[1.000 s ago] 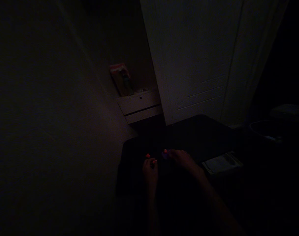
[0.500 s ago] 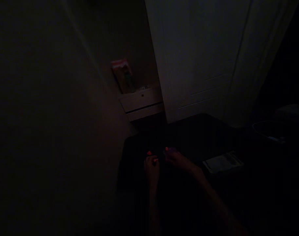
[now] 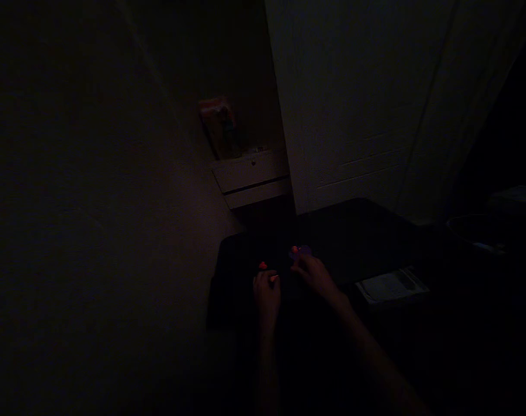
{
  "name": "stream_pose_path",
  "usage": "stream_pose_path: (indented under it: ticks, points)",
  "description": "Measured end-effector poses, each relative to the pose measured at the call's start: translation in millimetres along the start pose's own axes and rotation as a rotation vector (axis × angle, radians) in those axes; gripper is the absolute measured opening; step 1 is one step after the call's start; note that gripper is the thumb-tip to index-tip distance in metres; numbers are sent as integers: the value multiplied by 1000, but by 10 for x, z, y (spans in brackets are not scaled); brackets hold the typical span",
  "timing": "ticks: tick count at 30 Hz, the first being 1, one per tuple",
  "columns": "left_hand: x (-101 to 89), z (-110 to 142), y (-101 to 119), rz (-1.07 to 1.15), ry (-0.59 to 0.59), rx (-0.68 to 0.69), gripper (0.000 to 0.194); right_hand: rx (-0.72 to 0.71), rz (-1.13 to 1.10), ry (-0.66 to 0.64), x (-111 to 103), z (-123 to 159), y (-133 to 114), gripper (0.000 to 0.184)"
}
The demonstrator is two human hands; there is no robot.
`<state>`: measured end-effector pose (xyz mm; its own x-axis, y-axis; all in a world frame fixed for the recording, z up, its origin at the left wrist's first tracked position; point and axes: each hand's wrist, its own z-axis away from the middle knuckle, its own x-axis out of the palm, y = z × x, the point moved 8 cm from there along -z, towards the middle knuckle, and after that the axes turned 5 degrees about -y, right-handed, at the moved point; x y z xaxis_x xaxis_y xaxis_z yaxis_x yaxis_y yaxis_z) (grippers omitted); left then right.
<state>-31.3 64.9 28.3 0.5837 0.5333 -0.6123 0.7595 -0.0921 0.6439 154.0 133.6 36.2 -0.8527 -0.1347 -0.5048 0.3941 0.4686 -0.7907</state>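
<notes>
The scene is very dark, so fine detail is lost. My left hand (image 3: 267, 292) is curled with a small orange piece (image 3: 273, 278) pinched between thumb and finger. Just beyond its fingertips, a red-orange piece (image 3: 263, 265) lies on the dark table (image 3: 353, 231). My right hand (image 3: 317, 276) has its fingers closed at the near edge of a small purple object (image 3: 306, 250), whose exact kind I cannot make out. An orange-red bit (image 3: 294, 249) shows at the left side of that purple object.
A pale flat booklet or box (image 3: 392, 286) is right of my right forearm. Behind the table stand a white panel (image 3: 344, 115) and a drawer unit (image 3: 254, 173) with a red-topped packet (image 3: 219, 127) on it. A wall (image 3: 137, 202) rises at left; a pale cable (image 3: 483, 247) lies far right.
My right hand and the purple object have shifted a little away from me. The left hand stays nearly still with its orange piece. The view has tilted slightly and looks darker.
</notes>
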Motion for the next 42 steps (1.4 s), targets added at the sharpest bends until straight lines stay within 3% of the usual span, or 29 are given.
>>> stream_pose_path:
  ticks: [8, 16, 21, 33, 42]
  points:
    - [-5, 7, 46, -9, -23, 15, 11, 74, -142, -98, 107, 12, 25, 10]
    - [5, 8, 28, -6, -21, 14, 12, 59, -86, -87, 123, -50, 130, 17]
    - [20, 12, 31, 7, -29, 7, 13, 35, -67, -116, 131, -47, 150, 32]
    - [0, 43, 107, 4, -32, 5, 14, 31, -65, -133, 40, 45, 31, 22]
    - [16, 48, 110, 35, -50, 11, 10, 94, -183, -86, 23, 62, 143, 20]
